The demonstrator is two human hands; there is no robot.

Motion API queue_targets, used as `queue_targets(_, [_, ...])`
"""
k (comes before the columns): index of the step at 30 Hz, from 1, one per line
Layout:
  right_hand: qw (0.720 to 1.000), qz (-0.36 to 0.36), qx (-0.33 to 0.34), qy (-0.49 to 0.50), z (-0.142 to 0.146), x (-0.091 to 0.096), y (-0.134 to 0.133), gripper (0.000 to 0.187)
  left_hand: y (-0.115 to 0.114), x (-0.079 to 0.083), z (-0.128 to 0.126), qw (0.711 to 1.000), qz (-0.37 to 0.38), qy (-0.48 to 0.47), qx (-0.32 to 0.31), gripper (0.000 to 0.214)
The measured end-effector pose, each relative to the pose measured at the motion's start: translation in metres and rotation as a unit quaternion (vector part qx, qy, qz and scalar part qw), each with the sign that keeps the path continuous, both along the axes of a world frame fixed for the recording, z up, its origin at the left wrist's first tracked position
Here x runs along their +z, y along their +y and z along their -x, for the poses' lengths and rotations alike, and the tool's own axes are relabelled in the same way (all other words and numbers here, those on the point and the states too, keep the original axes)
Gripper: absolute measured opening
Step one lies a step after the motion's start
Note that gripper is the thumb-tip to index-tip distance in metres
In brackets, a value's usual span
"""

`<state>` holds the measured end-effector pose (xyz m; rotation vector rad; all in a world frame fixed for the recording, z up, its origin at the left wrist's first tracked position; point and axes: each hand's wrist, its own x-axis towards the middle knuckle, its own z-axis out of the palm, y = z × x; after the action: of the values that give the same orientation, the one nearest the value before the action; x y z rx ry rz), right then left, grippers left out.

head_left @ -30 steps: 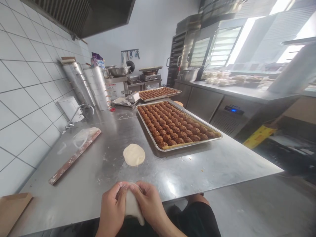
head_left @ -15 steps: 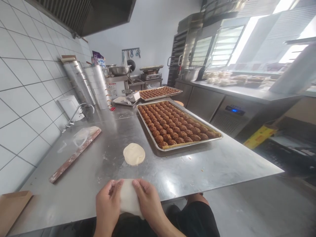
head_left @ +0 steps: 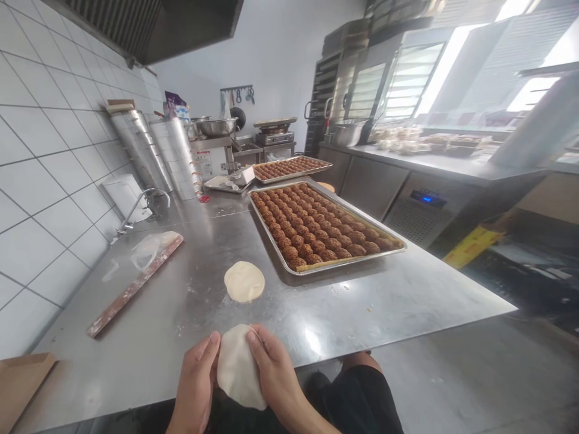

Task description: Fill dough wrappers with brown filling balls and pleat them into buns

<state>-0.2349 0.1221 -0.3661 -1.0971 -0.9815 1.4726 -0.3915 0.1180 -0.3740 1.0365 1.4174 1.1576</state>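
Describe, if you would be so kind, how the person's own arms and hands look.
The left grip and right grip are human hands, ungloved, with no ring showing. The visible parts of the forearms are bare: no sleeve, watch or bracelet shows.

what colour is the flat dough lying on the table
The flat dough on the table is pale cream; it shows best in the head view.
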Motion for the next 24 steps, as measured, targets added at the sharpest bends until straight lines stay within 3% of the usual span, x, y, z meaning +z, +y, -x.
queue_targets(4, [0.999, 0.027, 0.041, 0.012, 0.0027, -0.0008, 0.0000, 0.049, -0.0035, 0.0030, 0.0016, 0.988, -0.057, 0.140, -0.031, 0.045])
queue_targets(7, [0.999, 0.027, 0.034, -0.015, 0.0045, 0.0008, 0.0016, 0.048, -0.0020, 0.0027, 0.0051, 0.979, -0.059, 0.196, 0.008, 0.045])
queue_targets(9, [1.000, 0.015, 0.017, -0.012, 0.0043, 0.0020, 0.0014, 0.048, -0.0012, -0.0001, 0.0061, 0.991, -0.026, 0.131, 0.024, 0.049])
queue_targets(11, [1.000, 0.006, 0.007, 0.009, 0.0035, 0.0022, -0.0001, 0.049, -0.0018, -0.0023, 0.0054, 1.000, 0.007, 0.016, -0.010, 0.054])
queue_targets(13, [0.999, 0.012, 0.007, 0.032, 0.0026, 0.0009, -0.0017, 0.049, -0.0032, -0.0019, 0.0041, 0.998, 0.012, -0.040, -0.052, 0.052])
queue_targets(15, [0.999, 0.028, 0.018, 0.027, 0.0022, -0.0013, -0.0022, 0.049, -0.0040, 0.0007, 0.0039, 0.998, -0.011, 0.016, -0.056, 0.046])
queue_targets(17, [0.999, 0.036, 0.022, -0.005, 0.0020, -0.0032, -0.0014, 0.047, -0.0036, 0.0033, 0.0050, 0.992, -0.039, 0.113, -0.027, 0.044])
queue_targets(19, [0.999, 0.018, 0.007, -0.043, 0.0017, -0.0039, -0.0002, 0.047, -0.0027, 0.0037, 0.0060, 0.989, -0.044, 0.144, 0.009, 0.047])
queue_targets(21, [0.999, -0.014, -0.008, -0.051, 0.0014, -0.0034, 0.0006, 0.047, -0.0025, 0.0019, 0.0054, 0.996, -0.018, 0.087, 0.022, 0.050])
queue_targets(24, [0.999, -0.031, 0.010, -0.007, 0.0009, -0.0020, 0.0007, 0.048, -0.0039, -0.0014, 0.0029, 0.999, 0.028, -0.033, -0.010, 0.052])
